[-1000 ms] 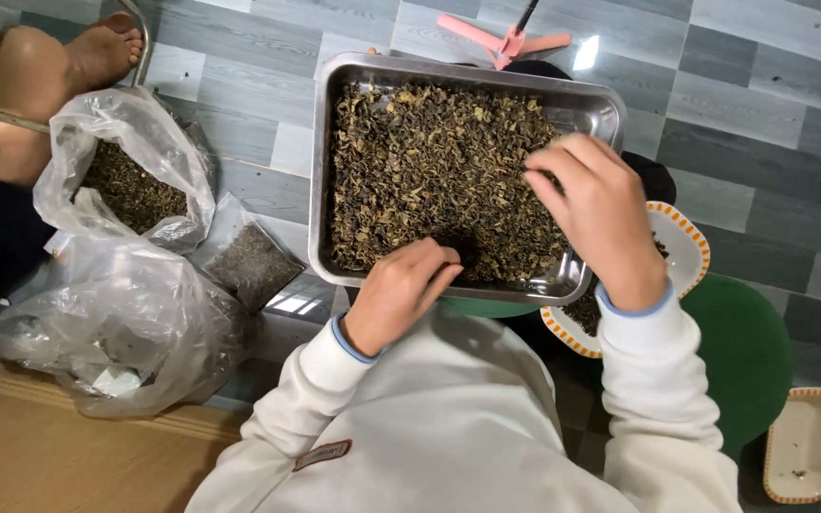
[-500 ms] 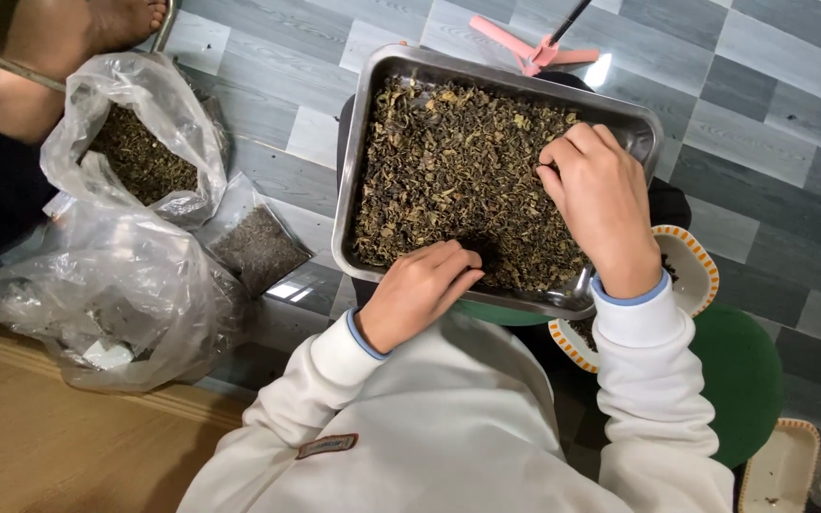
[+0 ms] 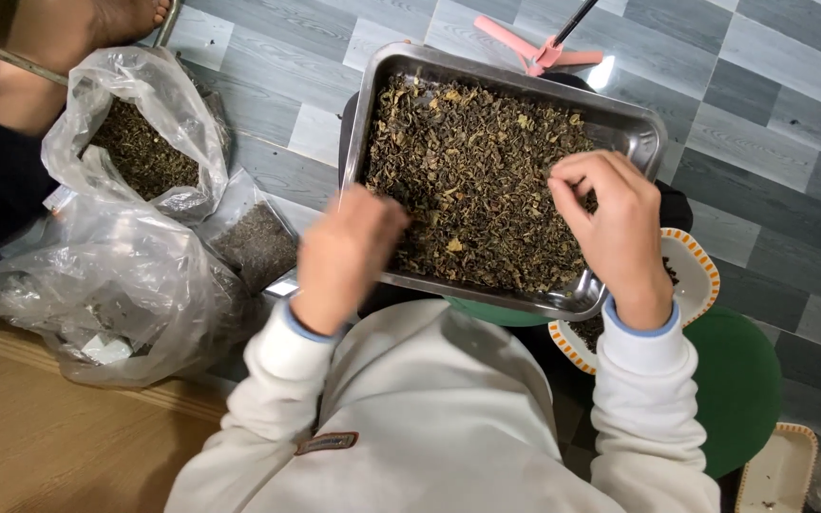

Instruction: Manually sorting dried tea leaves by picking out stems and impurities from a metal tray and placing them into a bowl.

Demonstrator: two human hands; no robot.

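A floor of grey wood-grain tiles fills most of the head view, with a strip of light wooden boards at the lower left. On the person's lap rests a rectangular stainless-steel tray, its bottom covered with a layer of dried brown-green leaves. To the left of the tray, on the floor, lie crumpled clear plastic bags; the upper one is open and holds more of the same dried leaves, and a small flat pouch of dark leaves lies just beside the tray's left edge. A round green stool seat shows under the person's right arm, and a white dish with an orange-striped rim sits partly hidden below the tray's right corner. A pink plastic stand lies on the floor beyond the tray.

The left hand is at the tray's near left edge, blurred, so its fingers cannot be read. The right hand hovers over the leaves at the right side, fingers curled together in a pinch; whether they grip a leaf cannot be told.
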